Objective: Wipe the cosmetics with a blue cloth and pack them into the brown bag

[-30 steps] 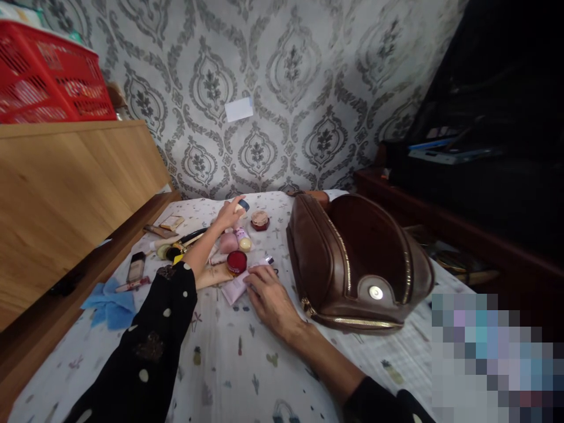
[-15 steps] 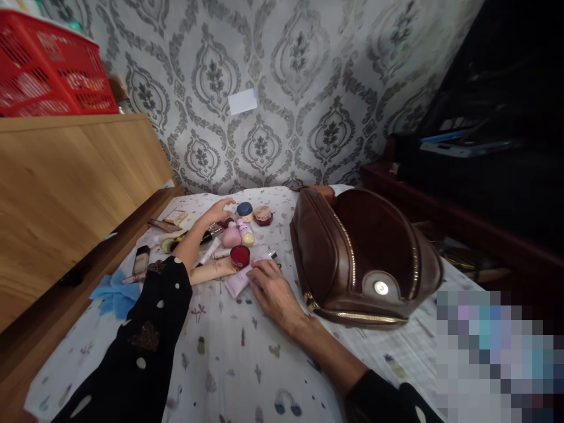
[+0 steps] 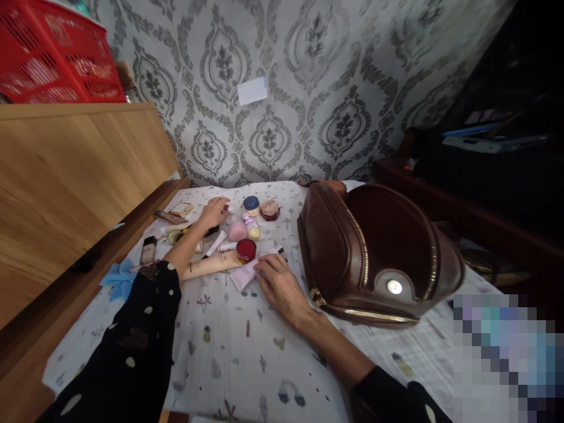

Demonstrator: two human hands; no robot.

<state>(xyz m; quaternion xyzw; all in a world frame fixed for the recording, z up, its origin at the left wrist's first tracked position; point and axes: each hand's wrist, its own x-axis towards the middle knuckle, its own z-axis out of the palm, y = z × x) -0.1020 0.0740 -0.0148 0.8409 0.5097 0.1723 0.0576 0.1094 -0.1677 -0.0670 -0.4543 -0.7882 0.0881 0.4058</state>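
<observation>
My left hand [image 3: 214, 212] reaches to the far side of a cluster of cosmetics, its fingers curled down on a small dark red bottle [image 3: 226, 208]. My right hand [image 3: 278, 286] lies flat, fingers resting over the edge of a lilac squeeze tube [image 3: 245, 274]. Touching that tube is a round dark red jar [image 3: 245, 250], beside a long beige tube [image 3: 211, 265]. Between the hands sit a pink makeup sponge [image 3: 238, 230], a small yellow-topped item [image 3: 254, 233] and a white tube [image 3: 217, 242]. Farther back stand a blue-lidded jar [image 3: 251, 205] and a dark red jar with a pinkish cover [image 3: 269, 209].
An unzipped brown leather bag [image 3: 330, 252] stands to the right on the patterned white sheet [image 3: 247, 364]. Leftward lie a foundation bottle [image 3: 148, 251] and a blue cloth flower [image 3: 120, 281]. A wooden cabinet [image 3: 88, 158] carries a red basket [image 3: 61, 59].
My left hand has drawn back slightly and closed down onto the small dark red bottle. My right hand stays on the lilac tube. The view has shifted a little.
</observation>
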